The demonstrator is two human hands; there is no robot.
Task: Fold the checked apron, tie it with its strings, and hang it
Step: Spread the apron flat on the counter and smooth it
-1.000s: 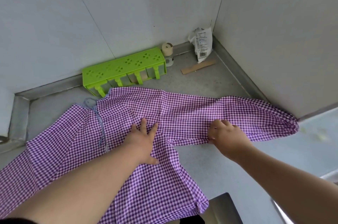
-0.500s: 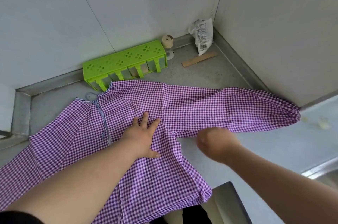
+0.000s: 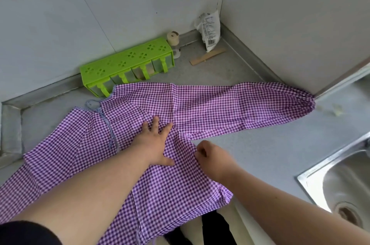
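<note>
The counter point(image 3: 250, 150) carried the checked apron point(image 3: 192, 104), which lay spread flat across most of it, one sleeve-like arm reaching right toward the wall corner and the near edge hanging over the front of the counter. A steel sink point(image 3: 340, 184) sat just beside it on the right, and a green plastic rack point(image 3: 128, 62) stood against the back wall, touching the apron's far edge.

The left hand point(image 3: 154, 144) lay flat on the middle of the cloth, fingers spread, pinning it down. The right hand point(image 3: 212, 156) was curled at the cloth's inner edge, where the arm met the body, and appeared to pinch that edge between thumb and fingers.

The step in hand looked like the first fold. To do it well, the left hand would best act as the anchor along the intended crease while the right carried its edge over in one smooth sweep, keeping the cloth taut so no wrinkles were trapped. The thin pale string point(image 3: 109, 130), lying on the left half, should stay free and not be folded inside, since it is needed for tying.
</note>
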